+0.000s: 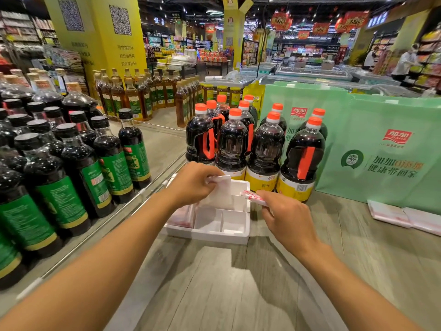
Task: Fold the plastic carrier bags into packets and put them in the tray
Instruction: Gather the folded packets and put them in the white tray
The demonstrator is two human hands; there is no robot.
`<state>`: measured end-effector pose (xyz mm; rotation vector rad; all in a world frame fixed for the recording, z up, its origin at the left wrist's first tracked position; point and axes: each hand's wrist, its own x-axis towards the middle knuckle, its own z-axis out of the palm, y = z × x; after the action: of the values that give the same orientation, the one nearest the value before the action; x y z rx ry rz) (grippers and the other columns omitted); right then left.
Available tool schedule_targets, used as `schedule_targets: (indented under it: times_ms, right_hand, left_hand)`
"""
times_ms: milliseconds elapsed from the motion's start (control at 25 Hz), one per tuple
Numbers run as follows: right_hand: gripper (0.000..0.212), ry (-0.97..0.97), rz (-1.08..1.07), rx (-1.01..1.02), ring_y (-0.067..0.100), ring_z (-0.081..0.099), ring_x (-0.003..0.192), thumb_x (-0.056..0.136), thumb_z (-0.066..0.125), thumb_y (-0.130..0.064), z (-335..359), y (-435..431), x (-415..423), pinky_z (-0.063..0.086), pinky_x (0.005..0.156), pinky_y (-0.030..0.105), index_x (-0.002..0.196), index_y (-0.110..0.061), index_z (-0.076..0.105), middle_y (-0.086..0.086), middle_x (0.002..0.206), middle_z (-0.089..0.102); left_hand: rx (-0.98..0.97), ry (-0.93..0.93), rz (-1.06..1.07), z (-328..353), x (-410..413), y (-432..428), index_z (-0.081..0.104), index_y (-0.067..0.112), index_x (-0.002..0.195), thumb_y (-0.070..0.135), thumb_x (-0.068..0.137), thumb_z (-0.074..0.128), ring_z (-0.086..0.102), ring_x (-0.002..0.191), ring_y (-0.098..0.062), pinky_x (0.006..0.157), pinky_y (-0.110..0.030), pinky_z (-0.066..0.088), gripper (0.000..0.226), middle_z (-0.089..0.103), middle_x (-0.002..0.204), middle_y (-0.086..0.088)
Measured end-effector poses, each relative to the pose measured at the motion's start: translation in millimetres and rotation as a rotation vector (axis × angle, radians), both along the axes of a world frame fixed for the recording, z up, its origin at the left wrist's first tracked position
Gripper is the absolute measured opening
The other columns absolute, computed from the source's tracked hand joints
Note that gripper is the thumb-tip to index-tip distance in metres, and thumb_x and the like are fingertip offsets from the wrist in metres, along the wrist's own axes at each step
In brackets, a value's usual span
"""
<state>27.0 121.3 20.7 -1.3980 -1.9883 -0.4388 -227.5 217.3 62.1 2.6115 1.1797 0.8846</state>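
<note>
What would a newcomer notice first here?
In the middle, the left hand pinches a white folded bag over a white tray, and the right hand grips a red-printed packet at the tray's right edge. Orange-capped bottles stand behind, green bags to the right.

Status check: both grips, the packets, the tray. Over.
Left grip pinches white packet over tray, rear compartment. Right grip holds red-printed packet at right rim. Bottles close behind, not blocking.

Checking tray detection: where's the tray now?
Head view, centre: the tray sits on the counter, in front of the orange-capped bottles, left hand above it.
</note>
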Motion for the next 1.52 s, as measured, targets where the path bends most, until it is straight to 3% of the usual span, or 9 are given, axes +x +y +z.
schedule_targets:
  times_ms: [200,360,560,680,880,1160,1320,1520]
  right_hand:
    - [0.041,-0.010,0.017,-0.016,0.019,0.066,0.073,0.078,0.074,-0.002,-3,-1,6,0.050,0.054,0.032,0.114,-0.024,0.072,-0.009,0.089,0.073]
    - [0.042,-0.013,0.044,-0.014,0.017,0.067,0.074,0.077,0.076,-0.002,-2,-5,9,0.044,0.055,0.026,0.114,-0.023,0.072,-0.009,0.089,0.073]
    - [0.040,0.032,0.040,-0.045,0.018,0.068,0.079,0.081,0.072,-0.004,-7,-8,10,0.053,0.058,0.036,0.115,-0.024,0.071,-0.009,0.094,0.074]
    - [0.039,0.030,0.053,-0.062,0.015,0.067,0.080,0.080,0.071,-0.003,-13,-11,12,0.053,0.059,0.033,0.112,-0.025,0.072,-0.010,0.095,0.074]
    - [0.037,0.021,0.045,-0.098,0.017,0.067,0.078,0.080,0.072,-0.004,-20,-12,18,0.054,0.058,0.036,0.111,-0.023,0.071,-0.009,0.092,0.073]
    - [0.036,0.026,0.051,-0.101,0.014,0.066,0.074,0.082,0.072,-0.004,-27,-16,18,0.055,0.056,0.036,0.113,-0.024,0.070,-0.011,0.090,0.072]
    - [0.039,0.032,0.053,-0.117,0.013,0.065,0.075,0.081,0.072,-0.003,-29,-17,14,0.053,0.056,0.035,0.113,-0.026,0.070,-0.012,0.089,0.072]
    - [0.039,0.019,0.063,-0.150,0.015,0.068,0.080,0.083,0.072,-0.008,-23,-9,3,0.055,0.060,0.036,0.116,-0.028,0.070,-0.012,0.096,0.074]
  left_hand:
    - [-0.101,0.040,-0.032,1,14,12,0.077,0.019,0.114,0.005,0.087,0.070,0.066,0.097,-0.007,0.085,-0.031,0.056,0.032,0.076,0.107,0.006]
    - [-0.232,0.013,-0.024,2,18,18,0.077,0.021,0.112,0.010,0.087,0.077,0.064,0.097,-0.007,0.084,-0.028,0.053,0.027,0.073,0.102,0.012]
    - [-0.306,-0.082,-0.009,-7,27,20,0.079,0.021,0.101,0.014,0.085,0.080,0.064,0.092,-0.005,0.080,-0.027,0.051,0.017,0.072,0.094,0.012]
    - [-0.313,-0.063,-0.009,-12,33,23,0.078,0.021,0.101,0.014,0.085,0.080,0.062,0.093,-0.002,0.082,-0.028,0.052,0.017,0.072,0.096,0.012]
    - [-0.174,0.099,0.032,-23,35,24,0.075,0.019,0.108,0.015,0.087,0.078,0.063,0.098,-0.012,0.087,-0.037,0.055,0.021,0.072,0.105,0.007]
    - [0.116,0.399,0.139,-23,7,24,0.069,0.035,0.102,0.030,0.093,0.071,0.057,0.098,-0.012,0.086,-0.035,0.033,0.011,0.065,0.097,0.017]
    - [0.246,0.427,0.139,-30,-4,25,0.069,0.037,0.121,0.017,0.093,0.068,0.055,0.100,-0.013,0.087,-0.034,0.033,0.034,0.068,0.107,0.018]
    - [0.199,0.356,0.225,-38,-10,22,0.053,0.039,0.141,0.031,0.092,0.068,0.045,0.121,-0.018,0.103,-0.040,0.032,0.052,0.055,0.128,0.011]
